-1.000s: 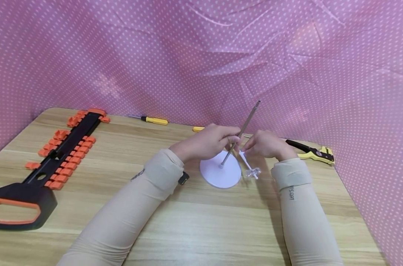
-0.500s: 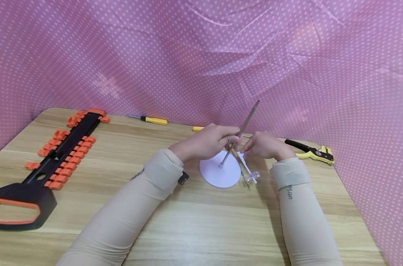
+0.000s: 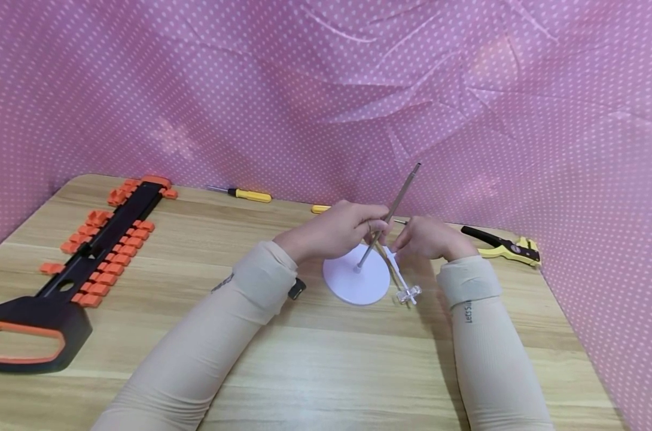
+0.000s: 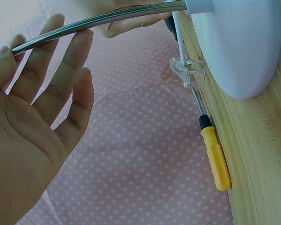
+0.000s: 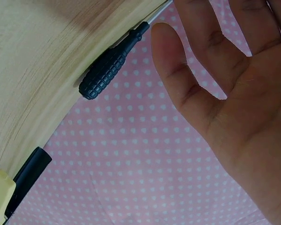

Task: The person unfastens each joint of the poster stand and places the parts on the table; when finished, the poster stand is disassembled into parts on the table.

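Observation:
A thin metal rod (image 3: 401, 194) rises at a slant from a round white base (image 3: 353, 284) on the table. My left hand (image 3: 339, 230) pinches this rod partway up; in the left wrist view, thumb and fingertips meet it while the other fingers spread. Just right of the base, my right hand (image 3: 430, 237) pinches the upper end of a slim white plastic stick (image 3: 393, 258). At the stick's lower end sits a clear plastic clip (image 3: 409, 294), which hangs beside the base. The fingertips on the stick are out of frame in the right wrist view (image 5: 234, 93).
Yellow-handled screwdrivers (image 3: 253, 196) lie along the back edge, and a dark-handled screwdriver (image 5: 105, 70) lies behind my right hand. Yellow-and-black pliers (image 3: 511, 248) are at the right. On the left rests a long black rack (image 3: 102, 239) with orange clips. A small black object (image 3: 297, 289) sits by my left wrist.
The clear clip at the stick's lower end has swung slightly downward, toward me. My right hand has lowered a little; my left hand and the base have stayed put.

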Demonstrator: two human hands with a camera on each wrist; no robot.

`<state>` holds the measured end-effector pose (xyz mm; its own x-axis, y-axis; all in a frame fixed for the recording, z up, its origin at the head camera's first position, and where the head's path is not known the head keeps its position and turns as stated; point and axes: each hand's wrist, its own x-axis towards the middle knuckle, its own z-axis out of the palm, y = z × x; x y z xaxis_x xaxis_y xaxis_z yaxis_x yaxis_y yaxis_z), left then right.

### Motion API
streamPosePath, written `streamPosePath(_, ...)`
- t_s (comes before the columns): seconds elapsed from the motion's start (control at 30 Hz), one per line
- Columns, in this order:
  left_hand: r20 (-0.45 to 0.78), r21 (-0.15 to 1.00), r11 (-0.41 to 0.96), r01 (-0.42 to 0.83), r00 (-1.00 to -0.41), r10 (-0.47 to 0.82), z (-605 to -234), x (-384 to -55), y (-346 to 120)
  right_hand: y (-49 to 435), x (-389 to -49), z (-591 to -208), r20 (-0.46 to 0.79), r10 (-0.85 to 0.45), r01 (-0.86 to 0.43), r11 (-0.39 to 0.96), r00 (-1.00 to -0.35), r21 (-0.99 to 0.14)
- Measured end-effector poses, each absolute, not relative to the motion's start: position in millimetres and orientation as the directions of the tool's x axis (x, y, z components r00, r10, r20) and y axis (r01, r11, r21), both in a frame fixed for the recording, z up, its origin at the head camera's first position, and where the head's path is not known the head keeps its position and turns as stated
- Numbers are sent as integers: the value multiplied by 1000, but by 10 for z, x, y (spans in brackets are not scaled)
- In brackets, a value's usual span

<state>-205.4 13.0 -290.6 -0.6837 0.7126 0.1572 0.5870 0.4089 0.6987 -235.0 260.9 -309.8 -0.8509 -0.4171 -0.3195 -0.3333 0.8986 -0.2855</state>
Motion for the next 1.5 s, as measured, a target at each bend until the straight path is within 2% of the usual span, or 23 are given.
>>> streamPosePath(0.83, 153, 702, 405, 585, -680, 717, -2908, -2053, 125, 2630, -2357, -3135, -333, -417, -326, 898, -846, -296)
streamPosePath(1.5, 147, 704, 412, 579, -685, 713, -2905, -2047, 126, 2644, -2391, -3194, -385, -380, -266, 910, -841, -317)
